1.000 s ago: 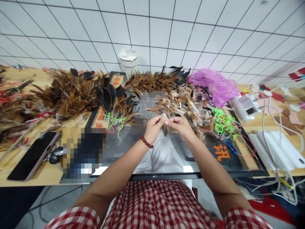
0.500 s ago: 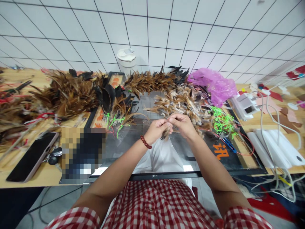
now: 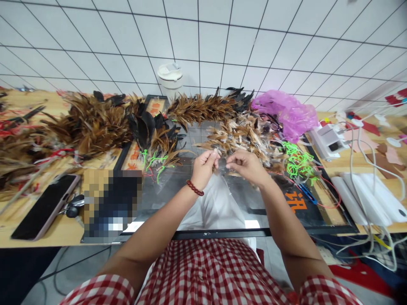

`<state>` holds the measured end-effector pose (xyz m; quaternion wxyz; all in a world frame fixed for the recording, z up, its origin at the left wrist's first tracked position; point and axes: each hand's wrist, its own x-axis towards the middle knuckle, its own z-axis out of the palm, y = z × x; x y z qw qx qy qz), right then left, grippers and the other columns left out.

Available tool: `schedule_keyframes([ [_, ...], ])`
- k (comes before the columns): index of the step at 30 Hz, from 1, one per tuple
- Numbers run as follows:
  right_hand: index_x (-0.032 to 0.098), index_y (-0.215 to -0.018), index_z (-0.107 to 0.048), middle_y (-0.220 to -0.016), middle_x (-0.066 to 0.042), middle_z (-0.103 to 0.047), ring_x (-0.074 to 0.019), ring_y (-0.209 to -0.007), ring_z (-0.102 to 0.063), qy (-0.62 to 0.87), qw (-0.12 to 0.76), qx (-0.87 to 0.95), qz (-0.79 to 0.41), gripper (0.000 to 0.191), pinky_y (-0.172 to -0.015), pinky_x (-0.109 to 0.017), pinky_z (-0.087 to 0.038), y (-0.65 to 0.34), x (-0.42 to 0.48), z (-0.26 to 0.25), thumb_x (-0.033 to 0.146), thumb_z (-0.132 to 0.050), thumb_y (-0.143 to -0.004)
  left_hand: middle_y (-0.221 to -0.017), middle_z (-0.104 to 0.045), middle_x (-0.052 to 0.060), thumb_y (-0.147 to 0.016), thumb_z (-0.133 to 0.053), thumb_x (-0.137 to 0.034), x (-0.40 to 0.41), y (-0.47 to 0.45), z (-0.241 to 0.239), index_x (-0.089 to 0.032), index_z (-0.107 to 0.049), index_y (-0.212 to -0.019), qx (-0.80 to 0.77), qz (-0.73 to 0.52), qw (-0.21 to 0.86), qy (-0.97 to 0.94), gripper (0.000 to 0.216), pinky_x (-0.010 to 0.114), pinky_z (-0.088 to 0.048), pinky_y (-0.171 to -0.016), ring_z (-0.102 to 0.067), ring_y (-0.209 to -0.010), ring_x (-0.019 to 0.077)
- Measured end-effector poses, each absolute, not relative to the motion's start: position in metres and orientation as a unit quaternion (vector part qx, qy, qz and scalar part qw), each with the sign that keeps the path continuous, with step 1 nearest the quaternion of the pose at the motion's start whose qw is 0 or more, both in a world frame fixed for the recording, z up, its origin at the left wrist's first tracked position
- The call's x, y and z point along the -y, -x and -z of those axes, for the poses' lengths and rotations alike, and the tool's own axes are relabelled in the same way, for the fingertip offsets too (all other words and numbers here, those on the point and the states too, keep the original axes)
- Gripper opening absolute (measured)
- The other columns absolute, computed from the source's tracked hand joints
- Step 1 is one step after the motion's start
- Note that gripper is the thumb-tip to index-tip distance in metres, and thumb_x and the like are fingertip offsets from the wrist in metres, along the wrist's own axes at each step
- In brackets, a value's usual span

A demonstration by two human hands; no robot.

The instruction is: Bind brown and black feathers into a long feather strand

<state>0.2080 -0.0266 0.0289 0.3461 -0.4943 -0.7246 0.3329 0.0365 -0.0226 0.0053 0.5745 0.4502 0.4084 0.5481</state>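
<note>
My left hand [image 3: 205, 166], with a bead bracelet on its wrist, is closed in a pinch. A pale quill tip pokes above its thumb and a little brown shows below, so it holds a feather, mostly hidden by the fingers. A short way to the right, my right hand [image 3: 246, 166] has thumb and fingertips pressed together; what they hold, if anything, is too small to make out. Just beyond both hands lies a heap of loose tan and white feathers [image 3: 246, 137]. Left of them is a bunch of dark feathers [image 3: 157, 137] tied with green string.
Along the back lie a long brown feather garland [image 3: 203, 108] and a white lidded cup [image 3: 171, 78]. A purple plastic bag [image 3: 288, 112], tangled green string [image 3: 299, 159] and blue snips [image 3: 307, 193] are at right. A phone [image 3: 46, 207] and a large feather pile [image 3: 92, 125] occupy the left.
My hands were together over a brown feather and have moved apart, the left slightly leftward and the right slightly rightward. The feather hanging below them is now mostly hidden.
</note>
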Motion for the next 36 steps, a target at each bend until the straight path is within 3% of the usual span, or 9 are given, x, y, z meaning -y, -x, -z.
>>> schedule_keyframes([
  [3,0.021,-0.076,-0.073,-0.08,-0.003,-0.067,-0.0159,-0.074,-0.059,0.518,0.154,0.806,-0.242,0.007,-0.068,-0.027,-0.039,-0.22,0.029,-0.031,0.016,-0.07,-0.073,-0.055,-0.049,-0.004,-0.078,-0.068,-0.052,0.018,-0.035,-0.004,-0.017,-0.06,-0.07,-0.409,-0.587,0.575,-0.397,0.036,0.021,-0.037,-0.052,-0.045,-0.05,0.0067],
  [6,0.021,-0.073,-0.071,-0.08,-0.004,-0.068,-0.0172,-0.074,-0.06,0.537,0.089,0.817,-0.191,0.008,-0.065,-0.027,-0.038,-0.22,0.032,-0.034,0.015,-0.068,-0.076,-0.054,-0.048,-0.005,-0.076,-0.071,-0.05,0.017,-0.035,-0.006,-0.017,-0.059,-0.07,-0.4,-0.593,0.599,-0.36,0.036,0.019,-0.034,-0.047,-0.043,-0.047,0.0052],
  [8,0.021,-0.077,-0.071,-0.081,-0.005,-0.069,-0.0176,-0.076,-0.061,0.53,0.161,0.814,-0.176,0.011,-0.068,-0.027,-0.041,-0.216,0.033,-0.037,0.017,-0.063,-0.082,-0.055,-0.05,-0.005,-0.074,-0.073,-0.049,0.018,-0.035,-0.008,-0.016,-0.058,-0.071,-0.385,-0.579,0.631,-0.344,0.036,0.019,-0.034,-0.045,-0.045,-0.047,0.0051],
  [12,0.022,-0.092,-0.07,-0.085,-0.005,-0.071,-0.0177,-0.082,-0.065,0.481,0.414,0.767,-0.093,0.016,-0.076,-0.03,-0.049,-0.209,0.033,-0.041,0.02,-0.054,-0.091,-0.068,-0.064,0.002,-0.074,-0.074,-0.045,0.021,-0.035,-0.012,-0.014,-0.058,-0.072,-0.39,-0.506,0.704,-0.31,0.035,0.02,-0.045,-0.051,-0.059,-0.057,0.009],
  [14,0.022,-0.096,-0.069,-0.091,-0.006,-0.072,-0.0177,-0.088,-0.067,0.422,0.46,0.78,-0.04,0.017,-0.08,-0.031,-0.052,-0.206,0.034,-0.038,0.018,-0.053,-0.091,-0.071,-0.067,0.005,-0.075,-0.074,-0.042,0.021,-0.036,-0.013,-0.013,-0.06,-0.074,-0.395,-0.462,0.736,-0.299,0.032,0.021,-0.048,-0.054,-0.063,-0.06,0.0109],
  [20,0.022,-0.1,-0.068,-0.103,-0.006,-0.074,-0.0181,-0.096,-0.066,0.316,0.36,0.874,0.08,0.019,-0.083,-0.035,-0.048,-0.196,0.036,-0.027,0.012,-0.054,-0.09,-0.059,-0.06,-0.003,-0.066,-0.081,-0.027,0.021,-0.039,-0.011,-0.013,-0.062,-0.072,-0.356,-0.48,0.767,-0.233,0.024,0.017,-0.037,-0.044,-0.051,-0.047,0.0055],
  [24,0.022,-0.096,-0.069,-0.104,-0.008,-0.071,-0.0216,-0.099,-0.062,0.351,0.317,0.877,0.08,0.013,-0.084,-0.039,-0.044,-0.19,0.039,-0.028,0.022,-0.058,-0.09,-0.057,-0.057,-0.003,-0.063,-0.082,-0.034,0.023,-0.041,-0.01,-0.014,-0.063,-0.072,-0.355,-0.497,0.748,-0.26,0.03,0.018,-0.034,-0.044,-0.048,-0.047,0.006],
  [31,0.019,-0.1,-0.068,-0.1,-0.009,-0.067,-0.0179,-0.086,-0.062,0.43,0.475,0.761,-0.097,0.017,-0.079,-0.034,-0.05,-0.183,0.039,-0.026,0.028,-0.062,-0.087,-0.053,-0.05,-0.004,-0.071,-0.074,-0.048,0.024,-0.043,-0.005,-0.015,-0.059,-0.065,-0.409,-0.538,0.639,-0.367,0.037,0.019,-0.033,-0.047,-0.044,-0.047,0.0057],
  [36,0.02,-0.093,-0.068,-0.088,-0.005,-0.071,-0.0148,-0.074,-0.062,0.458,0.473,0.727,-0.192,0.013,-0.073,-0.03,-0.05,-0.184,0.035,-0.022,0.03,-0.062,-0.087,-0.053,-0.051,-0.004,-0.072,-0.071,-0.049,0.025,-0.043,-0.008,-0.016,-0.059,-0.066,-0.402,-0.536,0.632,-0.389,0.036,0.02,-0.037,-0.051,-0.046,-0.049,0.0065],
])
